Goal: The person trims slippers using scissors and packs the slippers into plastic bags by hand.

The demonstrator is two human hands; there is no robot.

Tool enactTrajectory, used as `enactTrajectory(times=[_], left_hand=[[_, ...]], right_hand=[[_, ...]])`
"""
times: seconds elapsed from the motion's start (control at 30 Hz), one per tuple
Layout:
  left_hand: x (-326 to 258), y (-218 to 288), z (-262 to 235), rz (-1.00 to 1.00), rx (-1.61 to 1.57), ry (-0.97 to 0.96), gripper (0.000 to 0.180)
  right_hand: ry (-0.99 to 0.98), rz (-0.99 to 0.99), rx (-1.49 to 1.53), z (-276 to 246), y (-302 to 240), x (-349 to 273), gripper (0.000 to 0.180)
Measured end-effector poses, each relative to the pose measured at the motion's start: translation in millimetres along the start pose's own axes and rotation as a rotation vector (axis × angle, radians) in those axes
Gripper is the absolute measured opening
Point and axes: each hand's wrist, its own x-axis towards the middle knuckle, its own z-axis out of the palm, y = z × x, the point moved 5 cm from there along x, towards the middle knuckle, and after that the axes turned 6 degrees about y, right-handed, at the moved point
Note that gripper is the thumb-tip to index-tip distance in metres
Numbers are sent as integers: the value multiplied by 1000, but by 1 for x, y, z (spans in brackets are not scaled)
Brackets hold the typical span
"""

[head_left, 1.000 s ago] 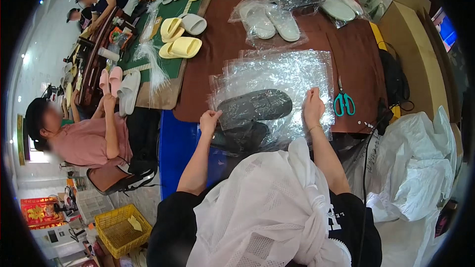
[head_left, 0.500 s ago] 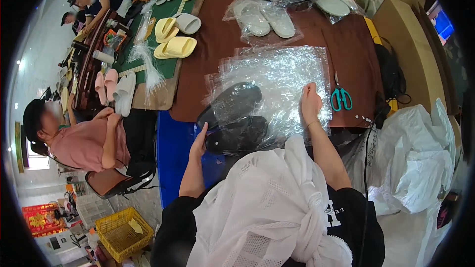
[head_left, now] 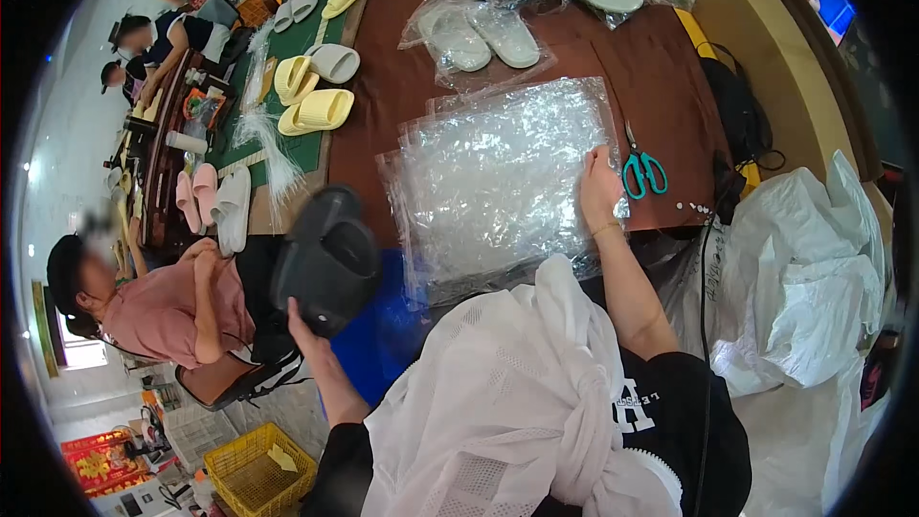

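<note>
Off the table's left front corner, my left hand grips a pair of black slippers, one overlapping the other. Its thumb shows along their near side; the other fingers are hidden underneath. Spread in front of me is a stack of clear plastic bags, shiny and wrinkled, overhanging the near table edge. My right hand pinches the right edge of these bags with curled fingers. Just right of that hand lies a pair of teal-handled scissors.
Bagged grey slippers lie farther back on the brown tabletop. Yellow slippers rest at the left on a green mat. A cardboard box and a white sack stand right. At left, a person in pink sits nearby.
My left hand has moved left with the black slippers, out of the plastic bags and off the table's edge. My right hand stays at the bags' right edge. The view has shifted slightly.
</note>
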Motion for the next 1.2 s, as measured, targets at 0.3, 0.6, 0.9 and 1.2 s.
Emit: enactTrajectory(times=[0.3, 0.6, 0.9, 1.2], left_hand=[[-100, 24, 201, 36, -100, -479, 42], [-138, -168, 287, 193, 220, -454, 40], [-152, -144, 274, 616, 501, -289, 47], [-158, -157, 280, 1021, 1112, -866, 74]], right_hand=[[38, -28, 0, -12, 3, 16, 19], [12, -133, 202, 11, 52, 31, 24], [172, -283, 258, -66, 6, 12, 15], [-331, -807, 578, -17, -126, -87, 8]])
